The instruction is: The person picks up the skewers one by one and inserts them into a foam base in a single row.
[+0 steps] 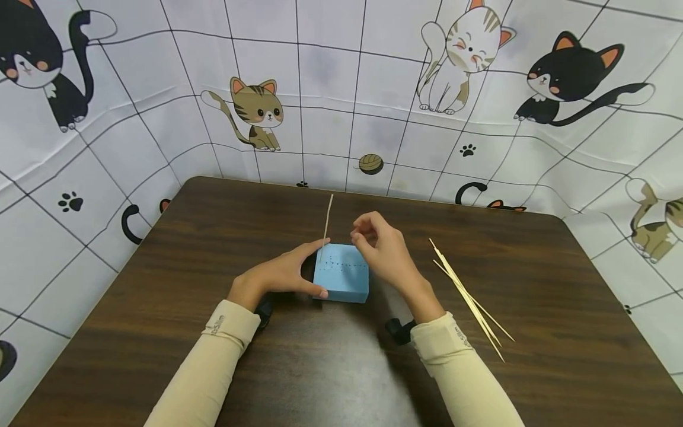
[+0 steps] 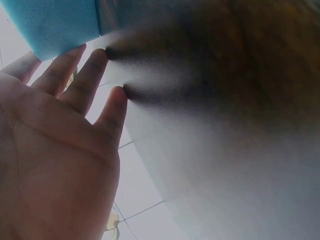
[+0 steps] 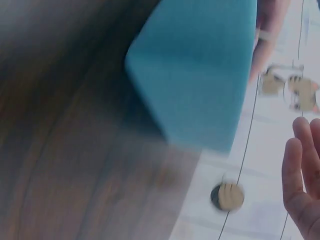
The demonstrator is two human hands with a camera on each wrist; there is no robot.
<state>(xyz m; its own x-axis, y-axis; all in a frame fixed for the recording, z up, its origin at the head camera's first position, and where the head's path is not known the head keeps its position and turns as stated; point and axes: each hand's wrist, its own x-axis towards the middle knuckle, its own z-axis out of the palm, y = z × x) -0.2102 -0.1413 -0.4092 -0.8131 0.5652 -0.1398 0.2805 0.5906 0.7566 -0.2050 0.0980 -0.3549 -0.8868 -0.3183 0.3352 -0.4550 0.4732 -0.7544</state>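
So the small blue foam block (image 1: pixel 341 280) sits mid-table between both hands, left hand (image 1: pixel 277 276) bracing its side with straight fingers, right hand (image 1: pixel 385 252) empty and loosely curled right beside the thin wooden skewer (image 1: pixel 326 226) standing upright in it.

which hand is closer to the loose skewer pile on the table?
Right. The right hand hovers over the blue foam block, just left of the skewer pile. The left hand holds the block's far side, further away.
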